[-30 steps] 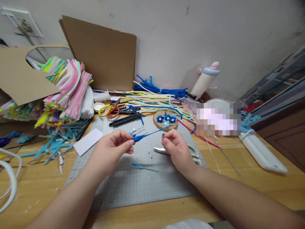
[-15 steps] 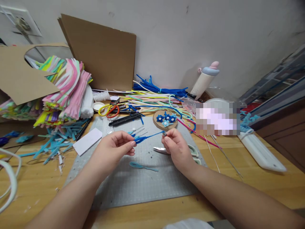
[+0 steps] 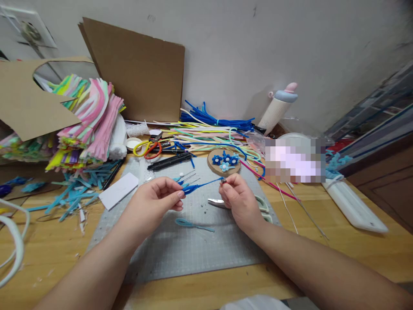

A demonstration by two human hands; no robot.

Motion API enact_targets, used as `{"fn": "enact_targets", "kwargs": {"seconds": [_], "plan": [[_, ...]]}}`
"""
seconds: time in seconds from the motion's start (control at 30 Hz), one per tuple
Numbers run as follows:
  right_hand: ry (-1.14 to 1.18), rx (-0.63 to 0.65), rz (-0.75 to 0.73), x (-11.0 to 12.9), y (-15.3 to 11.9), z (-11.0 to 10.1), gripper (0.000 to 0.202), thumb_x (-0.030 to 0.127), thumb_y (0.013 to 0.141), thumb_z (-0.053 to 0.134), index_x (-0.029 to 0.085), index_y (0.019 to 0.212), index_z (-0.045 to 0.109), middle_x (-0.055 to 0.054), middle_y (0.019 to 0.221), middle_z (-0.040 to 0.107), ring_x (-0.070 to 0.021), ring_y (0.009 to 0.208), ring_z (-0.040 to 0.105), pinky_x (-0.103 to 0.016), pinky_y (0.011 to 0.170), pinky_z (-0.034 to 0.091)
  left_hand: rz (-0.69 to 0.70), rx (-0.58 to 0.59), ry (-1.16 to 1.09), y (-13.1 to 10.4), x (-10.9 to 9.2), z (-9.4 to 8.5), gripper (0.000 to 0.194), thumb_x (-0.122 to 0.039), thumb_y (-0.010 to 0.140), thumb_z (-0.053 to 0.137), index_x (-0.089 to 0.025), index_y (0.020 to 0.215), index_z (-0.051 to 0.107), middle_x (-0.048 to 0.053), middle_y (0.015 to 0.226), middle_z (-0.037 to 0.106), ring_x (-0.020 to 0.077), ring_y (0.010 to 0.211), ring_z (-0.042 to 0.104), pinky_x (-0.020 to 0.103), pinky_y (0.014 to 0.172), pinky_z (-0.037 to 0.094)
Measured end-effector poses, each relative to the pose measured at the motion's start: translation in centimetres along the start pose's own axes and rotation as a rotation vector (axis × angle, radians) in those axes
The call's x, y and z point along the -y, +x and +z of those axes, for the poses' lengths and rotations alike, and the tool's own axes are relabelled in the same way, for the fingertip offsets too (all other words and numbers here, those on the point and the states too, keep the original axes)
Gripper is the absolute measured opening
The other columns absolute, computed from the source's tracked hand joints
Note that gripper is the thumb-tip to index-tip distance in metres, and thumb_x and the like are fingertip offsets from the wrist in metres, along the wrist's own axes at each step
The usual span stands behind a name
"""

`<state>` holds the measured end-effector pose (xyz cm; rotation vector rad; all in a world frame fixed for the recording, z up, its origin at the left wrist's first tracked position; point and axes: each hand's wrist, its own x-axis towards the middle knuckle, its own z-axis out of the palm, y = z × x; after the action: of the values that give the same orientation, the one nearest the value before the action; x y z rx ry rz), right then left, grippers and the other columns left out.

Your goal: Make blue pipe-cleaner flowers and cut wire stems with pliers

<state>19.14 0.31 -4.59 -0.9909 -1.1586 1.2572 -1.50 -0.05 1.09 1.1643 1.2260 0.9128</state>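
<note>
My left hand (image 3: 166, 196) pinches a blue pipe cleaner (image 3: 192, 188) between thumb and fingers; a loop is by the fingers and a thin stem points right. The stem's far end reaches my right hand (image 3: 240, 200). That hand is closed around a small metal-topped thing (image 3: 223, 181) that looks like a lighter, mostly hidden in the fist. Scissors with pale green handles (image 3: 263, 206) lie partly under my right hand. A looped light blue pipe cleaner (image 3: 193, 224) lies on the grey cutting mat (image 3: 180, 254) below both hands.
Behind the hands, a round wooden slice (image 3: 213, 165) carries several blue flowers. Orange-and-yellow scissors (image 3: 151, 150), black pens (image 3: 169, 161) and piles of pipe cleaners (image 3: 216, 119) lie farther back. A white tag (image 3: 118, 190) is at left, metal wires (image 3: 306, 211) at right.
Both hands stay almost in place, with the blue pipe cleaner still between them. A small reddish tint now shows at the metal-topped thing in my right hand.
</note>
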Motion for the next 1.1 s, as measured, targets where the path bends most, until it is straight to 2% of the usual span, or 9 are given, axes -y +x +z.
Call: {"fn": "enact_targets", "kwargs": {"seconds": [0.17, 0.37, 0.53, 0.87, 1.1], "plan": [[0.034, 0.019, -0.008, 0.04, -0.13, -0.11, 0.025, 0.043, 0.081, 0.059, 0.022, 0.081, 0.044, 0.007, 0.060, 0.037, -0.0079, 0.049, 0.025, -0.022, 0.044, 0.017, -0.068, 0.040, -0.127, -0.10, -0.14, 0.00, 0.019, -0.025, 0.067, 0.073, -0.013, 0.072, 0.059, -0.002, 0.063, 0.060, 0.0077, 0.054, 0.057, 0.019, 0.056, 0.050], [0.047, -0.013, -0.035, 0.28, -0.17, -0.18, 0.021, 0.034, 0.080, 0.060, 0.022, 0.080, 0.043, 0.006, 0.063, 0.040, -0.0084, 0.051, 0.028, -0.021, 0.046, 0.020, -0.311, 0.203, -0.395, -0.06, 0.19, 0.16, 0.009, -0.014, 0.070, 0.068, -0.013, 0.070, 0.060, 0.000, 0.063, 0.060, 0.0047, 0.049, 0.054, 0.014, 0.050, 0.048], [0.016, -0.009, -0.054, 0.29, -0.10, -0.26, 0.015, 0.030, 0.081, 0.056, 0.023, 0.083, 0.043, 0.006, 0.064, 0.041, -0.0087, 0.051, 0.029, -0.022, 0.047, 0.022, -0.433, 0.215, -0.504, 0.10, 0.54, 0.42, 0.006, -0.006, 0.071, 0.063, -0.012, 0.071, 0.061, 0.003, 0.063, 0.062, 0.0055, 0.048, 0.055, 0.014, 0.047, 0.050], [0.003, 0.003, -0.055, 0.19, -0.14, -0.15, 0.010, 0.026, 0.081, 0.053, 0.023, 0.084, 0.043, 0.006, 0.065, 0.041, -0.0085, 0.051, 0.029, -0.021, 0.047, 0.023, -0.474, 0.215, -0.568, 0.33, 0.61, 0.38, 0.008, -0.003, 0.072, 0.061, -0.011, 0.070, 0.062, 0.004, 0.062, 0.063, 0.0060, 0.047, 0.056, 0.014, 0.046, 0.052], [0.031, 0.028, -0.031, 0.01, -0.07, -0.18, 0.015, 0.030, 0.081, 0.057, 0.023, 0.084, 0.044, 0.006, 0.064, 0.041, -0.0079, 0.050, 0.028, -0.020, 0.045, 0.021, -0.478, 0.214, -0.568, 0.39, 0.67, 0.44, 0.008, -0.003, 0.072, 0.061, -0.011, 0.072, 0.062, 0.004, 0.063, 0.064, 0.0065, 0.048, 0.057, 0.015, 0.047, 0.052]]}}
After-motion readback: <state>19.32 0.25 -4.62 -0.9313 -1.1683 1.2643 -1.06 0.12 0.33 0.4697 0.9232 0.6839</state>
